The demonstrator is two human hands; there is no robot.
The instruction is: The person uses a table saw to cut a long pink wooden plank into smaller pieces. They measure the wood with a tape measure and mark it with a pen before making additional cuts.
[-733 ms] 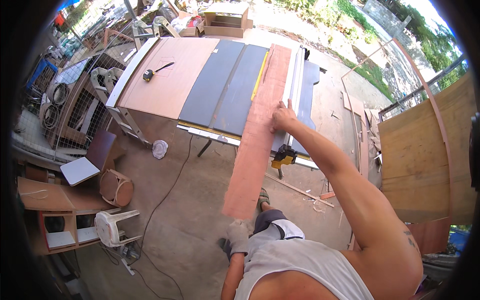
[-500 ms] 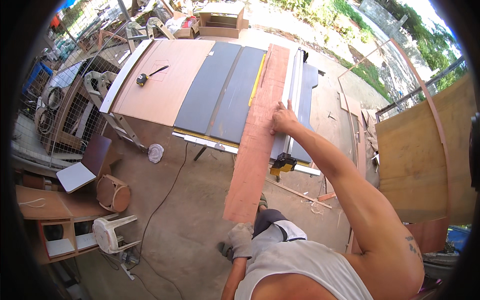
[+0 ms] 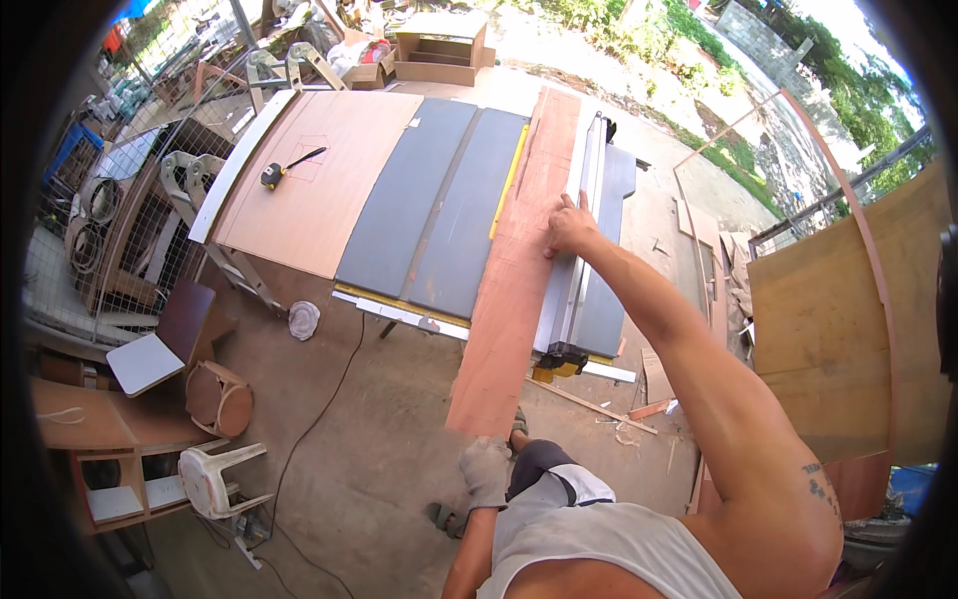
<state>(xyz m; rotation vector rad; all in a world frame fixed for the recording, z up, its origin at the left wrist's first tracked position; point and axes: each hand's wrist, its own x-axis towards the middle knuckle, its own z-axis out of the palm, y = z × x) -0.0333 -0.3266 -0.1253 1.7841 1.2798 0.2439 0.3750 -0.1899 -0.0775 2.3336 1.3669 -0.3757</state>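
A long reddish wooden plank (image 3: 504,329) lies lengthwise on the grey table saw (image 3: 399,230), alongside its metal fence (image 3: 577,280), with the near end overhanging the front. My right hand (image 3: 571,225), bare, rests near the middle of the plank beside the fence, fingers apart. My left hand (image 3: 484,471), in a pale glove, is closed on the plank's near end. A pale plywood panel (image 3: 309,220) adjoins the saw on the left, with a tape measure (image 3: 272,176) and a dark pencil-like item (image 3: 304,157) on it.
A folded metal ladder (image 3: 254,280) supports the panel. At left are a white plastic stool (image 3: 205,489), a round wooden stool (image 3: 218,397) and cabinets (image 3: 120,419). A cord (image 3: 329,389) crosses the floor. Large plywood sheets (image 3: 818,349) lean at right; cardboard boxes (image 3: 439,60) stand behind.
The plank has slid slightly away from me along the saw, with both hands moving along with it. The view has shifted, so the saw and panel sit lower in the picture.
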